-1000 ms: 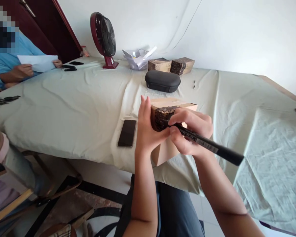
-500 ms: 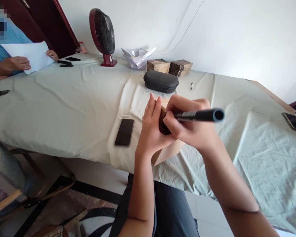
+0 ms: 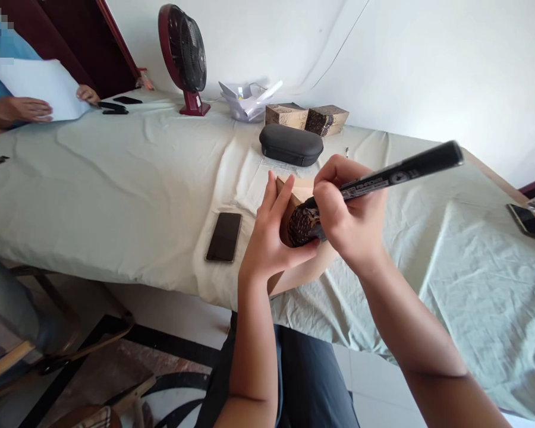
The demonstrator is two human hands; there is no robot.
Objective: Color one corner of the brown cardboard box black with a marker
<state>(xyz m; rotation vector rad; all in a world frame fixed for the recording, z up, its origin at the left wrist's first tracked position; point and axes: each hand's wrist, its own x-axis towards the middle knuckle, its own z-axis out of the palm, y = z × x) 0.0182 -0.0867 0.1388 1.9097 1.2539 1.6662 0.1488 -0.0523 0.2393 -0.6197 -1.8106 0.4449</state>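
A brown cardboard box stands on the cloth in front of me, and dense black marks cover part of its top. My left hand grips this box from the left, thumb along the near edge and fingers along the far side. Pinched in my right hand is a black marker pen, its back end pointing up and to the right. The pen's tip end is over the marked top; my fingers partly hide it, so I cannot tell whether it touches.
A dark phone lies left of the box. Beyond are a black zip case, two patterned cardboard boxes, a basket of papers and a fan. At the far left a person holds white paper.
My right hand has drawn back slightly from the box top, uncovering more black marks. The pen has swung so its back end points higher and farther right. My left hand keeps its grip.
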